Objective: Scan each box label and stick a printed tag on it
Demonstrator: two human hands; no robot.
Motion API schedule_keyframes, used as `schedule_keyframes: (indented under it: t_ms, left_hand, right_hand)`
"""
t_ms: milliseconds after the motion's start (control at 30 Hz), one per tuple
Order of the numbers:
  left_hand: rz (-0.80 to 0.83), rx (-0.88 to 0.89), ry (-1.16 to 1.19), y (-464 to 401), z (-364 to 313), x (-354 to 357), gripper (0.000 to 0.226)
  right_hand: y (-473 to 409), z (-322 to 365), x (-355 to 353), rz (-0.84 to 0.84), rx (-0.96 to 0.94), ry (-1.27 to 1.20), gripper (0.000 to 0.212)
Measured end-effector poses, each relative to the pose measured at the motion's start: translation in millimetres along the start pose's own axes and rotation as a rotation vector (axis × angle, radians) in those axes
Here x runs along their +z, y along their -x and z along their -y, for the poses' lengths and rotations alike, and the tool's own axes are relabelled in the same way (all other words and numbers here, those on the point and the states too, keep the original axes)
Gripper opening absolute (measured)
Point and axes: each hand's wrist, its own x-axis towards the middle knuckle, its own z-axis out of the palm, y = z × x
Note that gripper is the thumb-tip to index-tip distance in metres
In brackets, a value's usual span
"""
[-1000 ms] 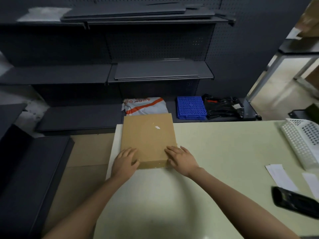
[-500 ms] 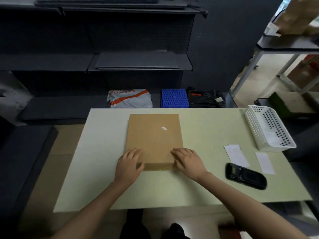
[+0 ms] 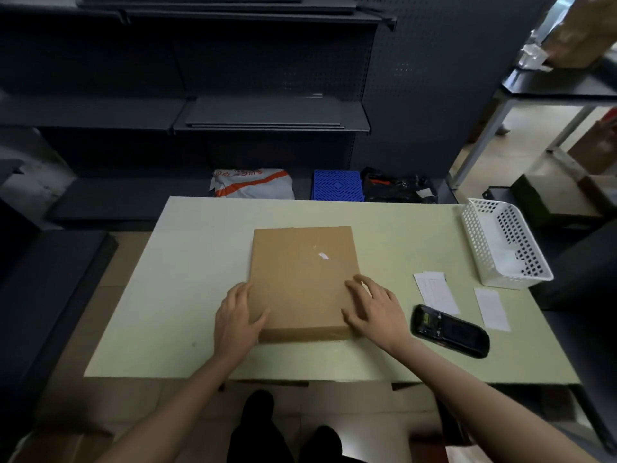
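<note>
Our left hand [image 3: 237, 320] lay against the near-left corner of the cardboard box [image 3: 302, 282], fingers fairly straight along its left edge and the thumb pressed on its top; our right hand [image 3: 375, 310] rested flat on the near-right corner, fingers spread and relaxed, gripping nothing; neither hand curled round the box. Against half a second before, the box sat nearer the middle of the pale green table [image 3: 187, 295], well back from the near edge, and our right fingers had spread wider; more of the table's right side showed. The box lay flat between our two hands, its long side running away from us, a small white scrap [image 3: 323, 255] on its top beyond our right fingers. The black handheld scanner [image 3: 449, 330] lay just right of our right hand, apart from it; two white printed tags [image 3: 435, 292] lay past it, near the white perforated basket [image 3: 507, 243] at the table's right end.
</note>
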Motion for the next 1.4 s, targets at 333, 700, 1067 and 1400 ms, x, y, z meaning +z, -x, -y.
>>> schedule_keyframes:
  t_ms: [333, 700, 1067, 1400]
  left_hand:
    - [0.151, -0.270, 0.527, -15.9, -4.2, 5.3, 0.070]
    - [0.307, -0.303, 0.804, -14.9, -16.3, -11.5, 0.067]
    - [0.320, -0.220, 0.806, -23.0, -45.5, -42.3, 0.068]
    - [-0.039, -0.037, 0.415, -45.1, -88.8, -90.8, 0.080]
  right_hand:
    - [-10.6, -0.3, 8.8, 0.101, 0.077, -0.161, 0.078]
    - [-6.9, -13.5, 9.0, 0.099, 0.085, -0.302, 0.079]
    - [-13.2, -15.8, -12.3, 0.046, 0.086, -0.236, 0.085]
    - [-59.1, 54.5, -57.0, -0.122, 0.059, -0.708, 0.068]
